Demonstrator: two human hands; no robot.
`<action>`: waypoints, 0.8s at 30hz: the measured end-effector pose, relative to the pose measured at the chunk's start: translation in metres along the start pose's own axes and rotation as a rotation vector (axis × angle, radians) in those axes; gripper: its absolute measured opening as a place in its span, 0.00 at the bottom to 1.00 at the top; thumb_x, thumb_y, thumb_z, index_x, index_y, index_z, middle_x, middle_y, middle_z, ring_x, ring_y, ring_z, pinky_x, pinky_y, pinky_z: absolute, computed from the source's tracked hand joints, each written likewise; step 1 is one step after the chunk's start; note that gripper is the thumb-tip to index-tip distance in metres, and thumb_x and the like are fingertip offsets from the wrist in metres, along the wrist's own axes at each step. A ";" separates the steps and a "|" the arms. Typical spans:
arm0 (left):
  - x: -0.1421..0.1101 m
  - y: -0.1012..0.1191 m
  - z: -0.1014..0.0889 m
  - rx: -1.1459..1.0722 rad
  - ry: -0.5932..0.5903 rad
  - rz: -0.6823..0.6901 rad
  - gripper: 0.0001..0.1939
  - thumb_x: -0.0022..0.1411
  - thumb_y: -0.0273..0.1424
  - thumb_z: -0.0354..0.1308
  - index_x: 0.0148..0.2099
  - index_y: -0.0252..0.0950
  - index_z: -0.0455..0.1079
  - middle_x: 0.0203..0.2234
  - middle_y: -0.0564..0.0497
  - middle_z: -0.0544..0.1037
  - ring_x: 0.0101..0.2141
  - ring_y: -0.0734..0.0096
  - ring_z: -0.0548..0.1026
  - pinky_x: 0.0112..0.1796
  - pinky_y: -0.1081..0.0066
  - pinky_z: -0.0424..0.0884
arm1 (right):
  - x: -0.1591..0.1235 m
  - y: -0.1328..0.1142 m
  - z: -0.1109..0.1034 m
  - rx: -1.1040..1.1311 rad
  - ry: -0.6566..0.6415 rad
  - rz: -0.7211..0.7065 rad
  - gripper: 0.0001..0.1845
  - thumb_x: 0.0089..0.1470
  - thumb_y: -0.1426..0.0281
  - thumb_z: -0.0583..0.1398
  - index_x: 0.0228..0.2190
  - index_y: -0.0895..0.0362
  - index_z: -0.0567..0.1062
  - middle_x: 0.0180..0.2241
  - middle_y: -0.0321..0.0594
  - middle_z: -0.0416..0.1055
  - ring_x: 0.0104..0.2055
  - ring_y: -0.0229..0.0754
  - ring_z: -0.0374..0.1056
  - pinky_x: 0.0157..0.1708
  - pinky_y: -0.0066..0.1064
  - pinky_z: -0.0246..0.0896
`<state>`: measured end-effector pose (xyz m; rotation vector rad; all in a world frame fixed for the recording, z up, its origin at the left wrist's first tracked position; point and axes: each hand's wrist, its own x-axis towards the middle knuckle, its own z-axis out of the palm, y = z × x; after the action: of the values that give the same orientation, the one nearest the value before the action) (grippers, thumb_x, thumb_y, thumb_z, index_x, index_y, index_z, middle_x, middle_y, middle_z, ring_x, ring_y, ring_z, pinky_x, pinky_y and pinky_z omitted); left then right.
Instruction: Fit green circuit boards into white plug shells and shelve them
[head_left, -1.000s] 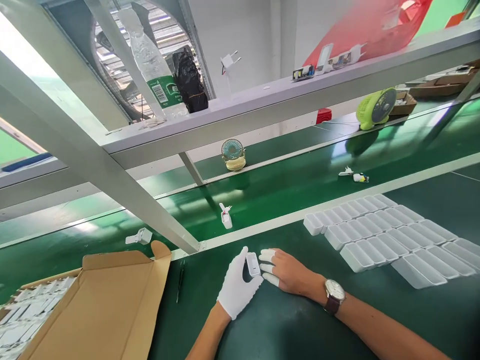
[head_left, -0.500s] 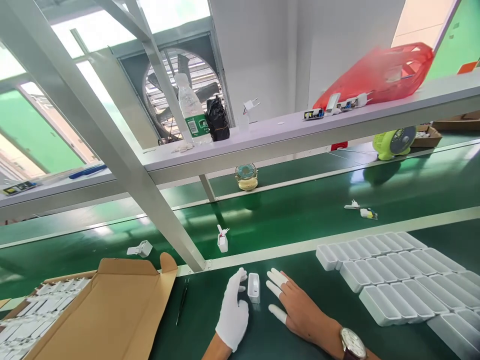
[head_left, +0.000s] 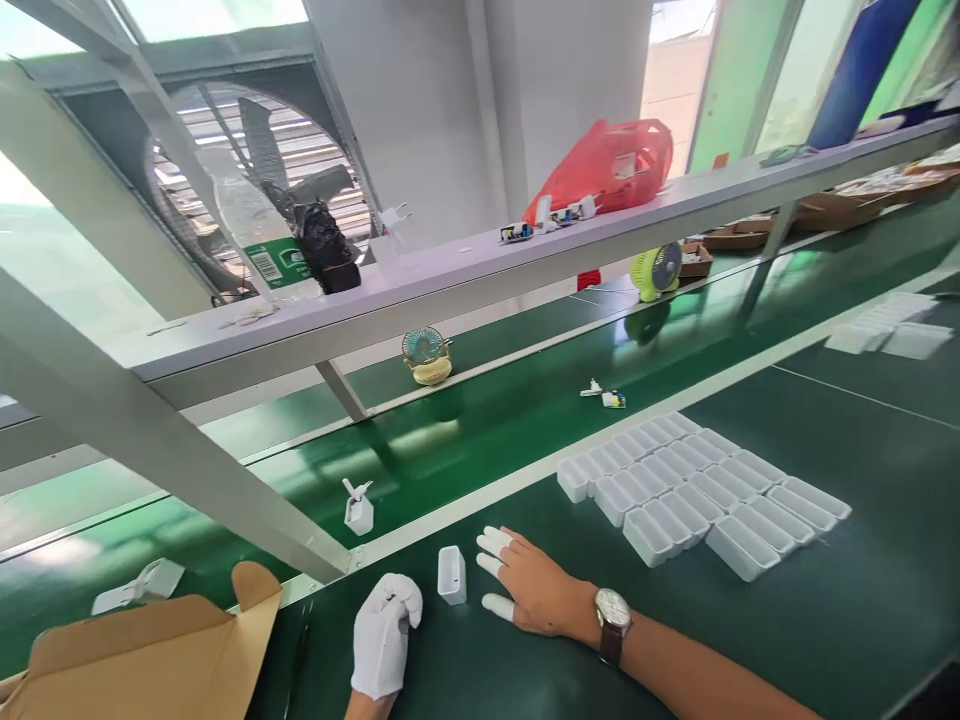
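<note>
A small white plastic shell (head_left: 451, 575) stands upright on the green table, between my hands and touched by neither. My left hand (head_left: 384, 635), in a white glove, rests just left of it with the fingers curled in and nothing visible in them. My right hand (head_left: 526, 590), with white finger cots and a wristwatch, lies flat just right of the shell, fingers stretched out. A block of several white shells (head_left: 694, 490) is laid in rows further right.
An open cardboard box (head_left: 142, 660) sits at the lower left. White plug parts (head_left: 358, 508) ride the green conveyor (head_left: 525, 400) beyond the table edge. A slanted metal post (head_left: 150, 440) and a shelf (head_left: 450, 280) with a bottle and red bag cross above.
The view swung right. Both hands drew back from the shell, which now stands free. My left fingers curled in; my right hand stayed flat.
</note>
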<state>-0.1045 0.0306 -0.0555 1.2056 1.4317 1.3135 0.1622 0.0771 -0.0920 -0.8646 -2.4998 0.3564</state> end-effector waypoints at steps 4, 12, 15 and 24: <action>0.006 -0.001 -0.002 -0.015 -0.040 -0.123 0.06 0.54 0.33 0.58 0.31 0.37 0.73 0.28 0.48 0.77 0.28 0.63 0.72 0.31 0.64 0.70 | 0.001 0.003 -0.002 0.003 0.009 -0.018 0.29 0.65 0.57 0.58 0.60 0.59 0.70 0.65 0.52 0.62 0.71 0.55 0.50 0.72 0.51 0.38; 0.012 -0.008 0.006 -0.227 0.010 -0.085 0.06 0.47 0.26 0.59 0.31 0.35 0.72 0.24 0.52 0.75 0.27 0.68 0.70 0.31 0.68 0.68 | 0.001 0.001 -0.007 -0.062 -0.010 -0.001 0.29 0.68 0.56 0.54 0.61 0.62 0.68 0.64 0.54 0.63 0.70 0.55 0.52 0.70 0.50 0.44; 0.011 -0.009 0.008 -0.329 0.002 -0.069 0.06 0.46 0.24 0.59 0.31 0.35 0.72 0.22 0.53 0.75 0.25 0.71 0.69 0.29 0.70 0.66 | -0.001 -0.001 -0.005 -0.073 -0.006 0.019 0.28 0.69 0.57 0.53 0.61 0.61 0.68 0.63 0.54 0.64 0.69 0.55 0.55 0.68 0.52 0.49; 0.007 -0.018 0.005 -0.296 0.006 -0.096 0.12 0.47 0.26 0.60 0.38 0.32 0.74 0.28 0.50 0.78 0.28 0.68 0.74 0.32 0.67 0.70 | 0.020 0.002 -0.038 -0.128 -0.177 0.024 0.25 0.64 0.59 0.60 0.58 0.56 0.72 0.59 0.49 0.70 0.63 0.52 0.64 0.62 0.43 0.60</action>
<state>-0.1025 0.0386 -0.0734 0.9275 1.2317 1.4048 0.1688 0.0944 -0.0536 -0.9515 -2.7018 0.2941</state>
